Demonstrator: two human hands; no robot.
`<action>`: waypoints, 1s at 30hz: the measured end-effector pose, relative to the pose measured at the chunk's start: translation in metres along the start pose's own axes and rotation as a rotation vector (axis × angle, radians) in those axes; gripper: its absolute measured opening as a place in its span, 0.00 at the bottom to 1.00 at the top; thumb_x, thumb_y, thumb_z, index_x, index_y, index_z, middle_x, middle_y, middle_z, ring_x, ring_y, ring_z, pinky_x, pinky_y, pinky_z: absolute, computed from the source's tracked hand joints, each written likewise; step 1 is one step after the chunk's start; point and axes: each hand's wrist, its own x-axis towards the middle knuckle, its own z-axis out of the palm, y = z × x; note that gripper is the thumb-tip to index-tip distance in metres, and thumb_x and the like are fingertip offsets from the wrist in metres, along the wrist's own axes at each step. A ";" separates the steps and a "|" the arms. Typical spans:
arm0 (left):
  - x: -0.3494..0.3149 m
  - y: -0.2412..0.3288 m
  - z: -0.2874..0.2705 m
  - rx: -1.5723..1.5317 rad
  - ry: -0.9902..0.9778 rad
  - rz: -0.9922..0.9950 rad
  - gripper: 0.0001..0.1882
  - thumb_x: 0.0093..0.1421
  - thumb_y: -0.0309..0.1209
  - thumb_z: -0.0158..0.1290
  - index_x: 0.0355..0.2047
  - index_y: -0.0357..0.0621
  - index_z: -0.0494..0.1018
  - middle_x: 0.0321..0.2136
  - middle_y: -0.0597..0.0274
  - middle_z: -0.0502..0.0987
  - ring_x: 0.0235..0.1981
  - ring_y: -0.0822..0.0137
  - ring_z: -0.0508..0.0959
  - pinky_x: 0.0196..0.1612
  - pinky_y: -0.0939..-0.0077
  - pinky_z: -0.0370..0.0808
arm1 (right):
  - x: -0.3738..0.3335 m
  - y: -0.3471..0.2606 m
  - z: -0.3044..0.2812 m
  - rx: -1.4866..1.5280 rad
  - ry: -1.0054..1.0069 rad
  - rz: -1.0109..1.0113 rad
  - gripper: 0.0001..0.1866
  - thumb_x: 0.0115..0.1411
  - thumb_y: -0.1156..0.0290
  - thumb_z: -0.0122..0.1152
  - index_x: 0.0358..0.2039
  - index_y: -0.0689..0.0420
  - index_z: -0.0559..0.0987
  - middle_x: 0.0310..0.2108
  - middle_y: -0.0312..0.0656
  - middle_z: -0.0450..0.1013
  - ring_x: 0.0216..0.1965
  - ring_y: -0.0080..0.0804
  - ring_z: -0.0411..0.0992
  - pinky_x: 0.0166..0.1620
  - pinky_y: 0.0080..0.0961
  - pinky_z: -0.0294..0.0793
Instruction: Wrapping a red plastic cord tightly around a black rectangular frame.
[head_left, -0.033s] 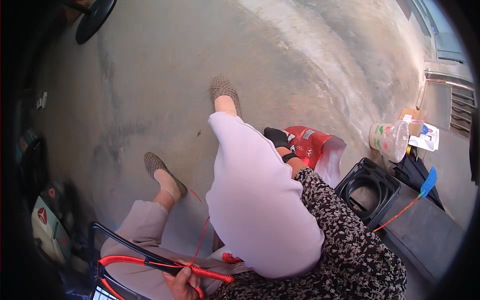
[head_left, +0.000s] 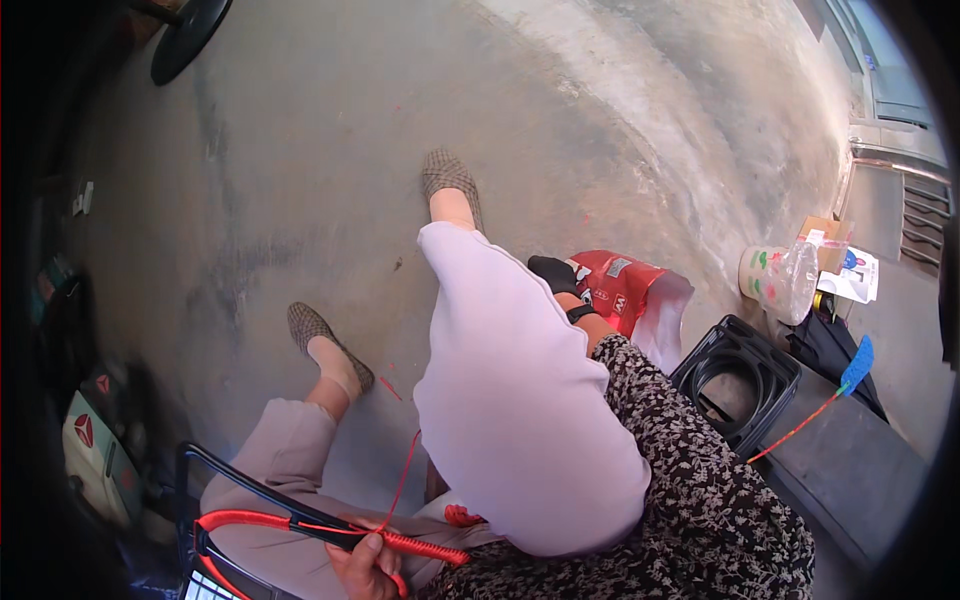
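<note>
At the lower left, my left hand (head_left: 366, 568) is closed round a black frame (head_left: 255, 487) with thumb and fingers. Red cord (head_left: 425, 545) is wound tightly round the end of the bar beside the thumb. A curved red strip (head_left: 245, 517) runs along the frame. From the hand, a thin red strand (head_left: 405, 470) rises toward my thigh. My right hand (head_left: 550, 274), in a black glove with a dark band at the wrist, is beyond my raised leg, against a red plastic bag (head_left: 610, 285). Its fingers are too dark and too hidden to read.
At right lies an open black case (head_left: 740, 385) with a coiled hose, by a grey bench (head_left: 850, 450). Behind stand a flowered tub (head_left: 765, 275), a cardboard box (head_left: 825, 240) and a blue swatter (head_left: 858, 367). A round black base (head_left: 192, 42) stands far left.
</note>
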 end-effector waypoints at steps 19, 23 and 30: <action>0.010 -0.006 -0.010 -0.038 -0.239 0.192 0.10 0.56 0.28 0.54 0.36 0.38 0.67 0.20 0.56 0.73 0.06 0.77 0.62 0.09 0.84 0.57 | -0.159 -0.001 -0.175 0.910 0.407 -0.295 0.08 0.54 0.74 0.62 0.35 0.60 0.77 0.27 0.38 0.76 0.30 0.20 0.74 0.34 0.21 0.73; 0.008 -0.004 0.002 -0.050 -0.285 0.229 0.08 0.57 0.27 0.53 0.34 0.36 0.67 0.19 0.57 0.72 0.07 0.77 0.62 0.09 0.85 0.57 | -0.197 0.054 -0.162 0.495 0.421 -0.088 0.08 0.55 0.68 0.61 0.34 0.56 0.79 0.30 0.45 0.77 0.33 0.38 0.76 0.37 0.30 0.74; 0.001 -0.004 0.007 -0.047 -0.312 0.227 0.08 0.56 0.26 0.53 0.32 0.34 0.68 0.17 0.57 0.72 0.08 0.77 0.63 0.10 0.85 0.58 | -0.185 0.006 -0.161 0.197 0.548 -0.512 0.05 0.51 0.72 0.58 0.29 0.57 0.78 0.30 0.49 0.74 0.33 0.47 0.74 0.36 0.40 0.73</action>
